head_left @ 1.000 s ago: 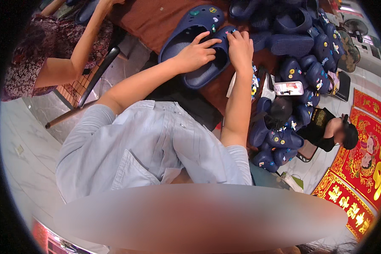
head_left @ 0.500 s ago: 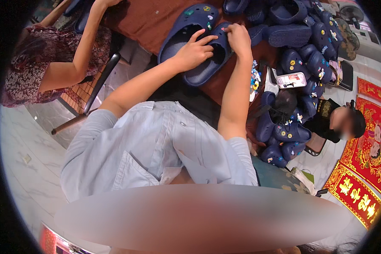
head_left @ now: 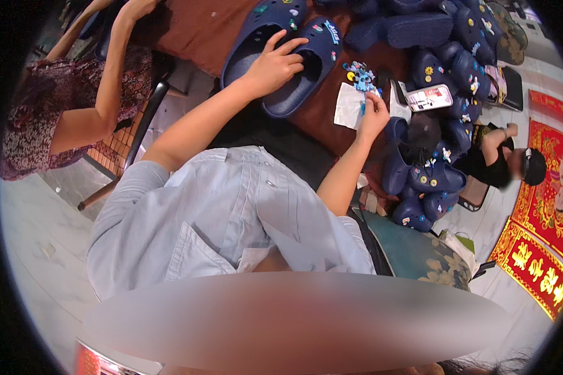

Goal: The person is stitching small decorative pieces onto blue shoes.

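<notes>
Two dark blue clogs lie side by side on a brown cloth. They look smooth, with small holes and bright charms on top; the right one has a light blue charm near its toe. Both toes point forward and lean to the right, so the long way of each runs on a slant. The left hand is over them, fingers spread apart; whether it grips, I cannot tell. The right hand has fingertips close together by white paper and a charm pile; I cannot tell if it holds one.
</notes>
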Motion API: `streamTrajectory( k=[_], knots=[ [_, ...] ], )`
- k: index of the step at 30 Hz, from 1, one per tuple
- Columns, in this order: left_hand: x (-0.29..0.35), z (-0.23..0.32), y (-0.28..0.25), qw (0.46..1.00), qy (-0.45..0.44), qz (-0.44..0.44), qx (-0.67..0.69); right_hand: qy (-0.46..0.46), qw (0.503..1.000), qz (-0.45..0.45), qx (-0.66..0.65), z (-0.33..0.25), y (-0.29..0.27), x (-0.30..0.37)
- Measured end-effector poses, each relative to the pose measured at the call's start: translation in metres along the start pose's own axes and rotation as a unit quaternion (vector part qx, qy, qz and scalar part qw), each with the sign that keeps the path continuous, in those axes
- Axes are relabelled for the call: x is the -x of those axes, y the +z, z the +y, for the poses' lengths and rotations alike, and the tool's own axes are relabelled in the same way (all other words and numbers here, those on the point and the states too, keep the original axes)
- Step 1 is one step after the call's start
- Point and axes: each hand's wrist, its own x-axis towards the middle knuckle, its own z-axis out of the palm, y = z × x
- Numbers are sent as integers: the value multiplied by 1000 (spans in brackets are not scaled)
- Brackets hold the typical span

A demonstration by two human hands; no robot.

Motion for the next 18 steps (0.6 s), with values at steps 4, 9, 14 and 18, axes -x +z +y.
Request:
streamTrajectory(
  k=[4, 9, 14, 18],
  knots=[
    [0, 1, 0, 1000, -3, -2, 6, -76, 992, -9, 100, -5, 11, 3],
    [2, 0, 0, 1000, 7, 6, 6, -166, 959, -31, 228, -30, 37, -10],
    [2, 2, -1, 1000, -3, 8, 5, -270, 902, -38, 335, -42, 61, -34],
    [2, 2, -2, 1000, 4, 5, 16, -255, 884, -69, 386, -44, 72, -39]
  ],
)
